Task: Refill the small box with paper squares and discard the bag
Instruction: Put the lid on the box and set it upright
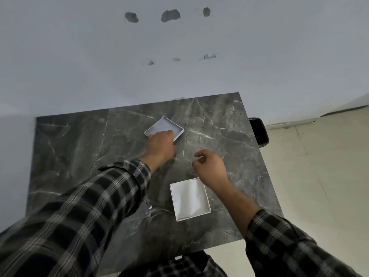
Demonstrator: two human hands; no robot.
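A small white box [190,198] lies on the dark marble table [79,156] near me, with white paper showing inside it. A second shallow white tray, perhaps the lid [165,125], rests upturned farther back. My left hand [160,145] reaches forward and grips the lid's near edge. My right hand [211,166] hovers just behind the box, fingers curled and thumb close to the forefinger; nothing visible sits between them. A glint of clear plastic [149,207], possibly the bag, shows beside my left forearm.
A black bin [259,133] stands on the floor against the table's right edge. A white wall with patched holes rises behind the table. Pale floor tiles [319,176] lie to the right.
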